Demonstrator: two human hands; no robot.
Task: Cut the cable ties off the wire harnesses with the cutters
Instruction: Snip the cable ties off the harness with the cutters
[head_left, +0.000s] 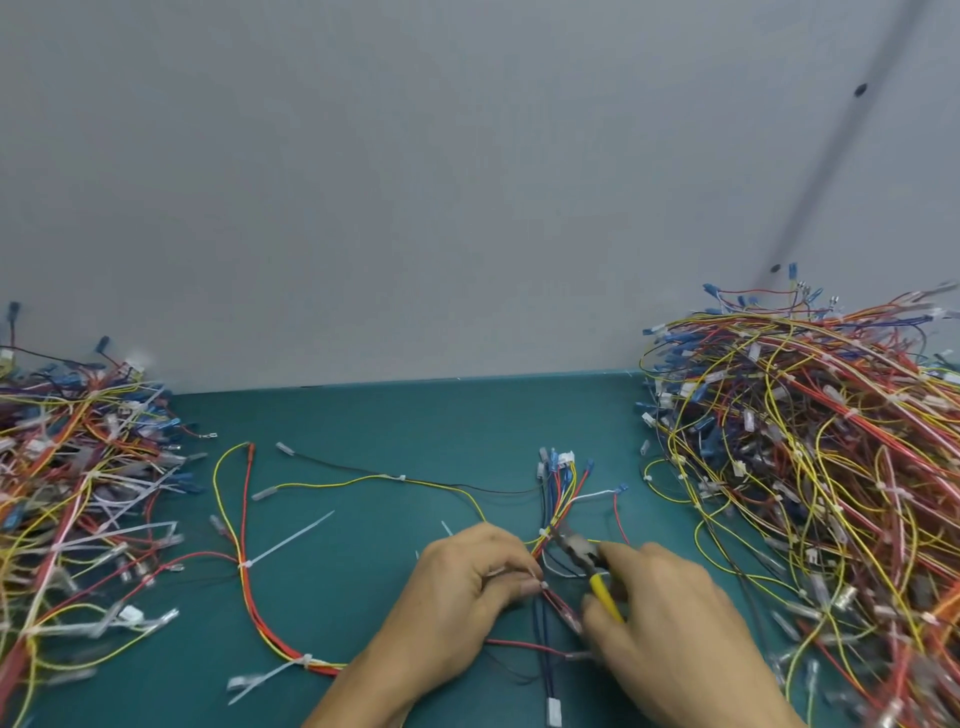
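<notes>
One wire harness (558, 499) of red, yellow and blue wires lies spread on the green table (395, 431) in front of me. My left hand (462, 587) pinches its wires just below a white cable tie (543, 533). My right hand (670, 629) grips yellow-handled cutters (584, 556), whose jaws point up-left and sit right at that tie. More white cable ties (244, 564) still bind the harness's left branch, one with a long tail.
A large heap of wire harnesses (831, 467) fills the right side of the table. Another pile of harnesses (78, 493) lies at the left. A grey wall (415, 182) rises behind the table's far edge.
</notes>
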